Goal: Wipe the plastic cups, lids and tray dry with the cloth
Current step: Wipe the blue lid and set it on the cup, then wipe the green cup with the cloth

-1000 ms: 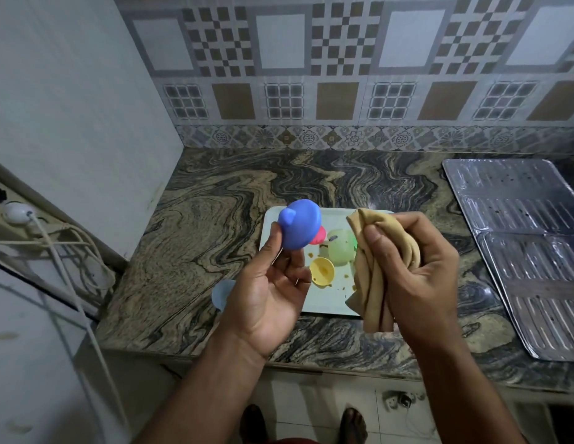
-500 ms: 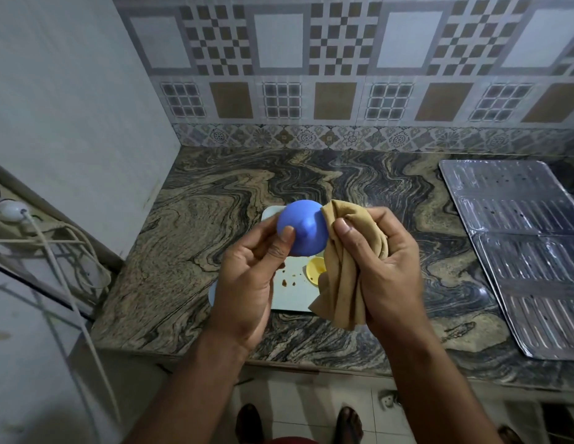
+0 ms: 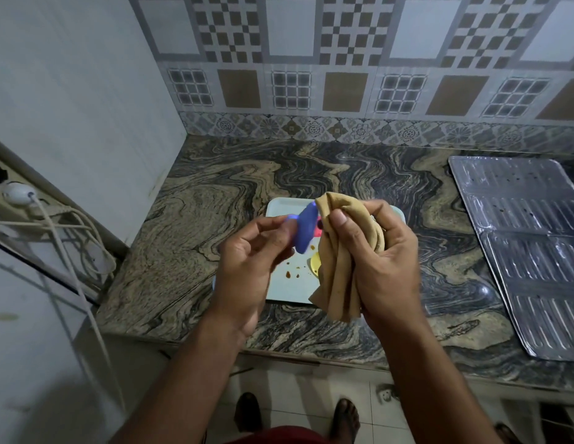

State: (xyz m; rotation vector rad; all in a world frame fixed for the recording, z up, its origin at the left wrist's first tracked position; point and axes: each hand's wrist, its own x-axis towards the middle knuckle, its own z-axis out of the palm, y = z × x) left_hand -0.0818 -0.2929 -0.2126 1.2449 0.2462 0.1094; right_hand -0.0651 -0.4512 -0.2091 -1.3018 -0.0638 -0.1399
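Observation:
My left hand [image 3: 250,261] pinches a blue plastic lid [image 3: 305,230], held edge-on above the tray. My right hand [image 3: 380,251] grips a bunched tan cloth [image 3: 338,267], and the cloth presses against the lid's right side. Below them a pale tray [image 3: 287,290] lies on the counter with brown spots on it. On the tray I see part of a yellow piece [image 3: 315,262] and a sliver of a red piece [image 3: 317,230]; my hands and the cloth hide the other cups.
The marble counter [image 3: 215,200] runs back to a tiled wall. A ridged metal sheet [image 3: 529,251] covers the counter's right side. A wall stands at left, with a plug and white cables [image 3: 55,225] by the counter's left end. My feet show on the floor below.
The lid has turned from face-on to edge-on in my left hand, and its round face no longer shows. The cloth stays against it in my right hand.

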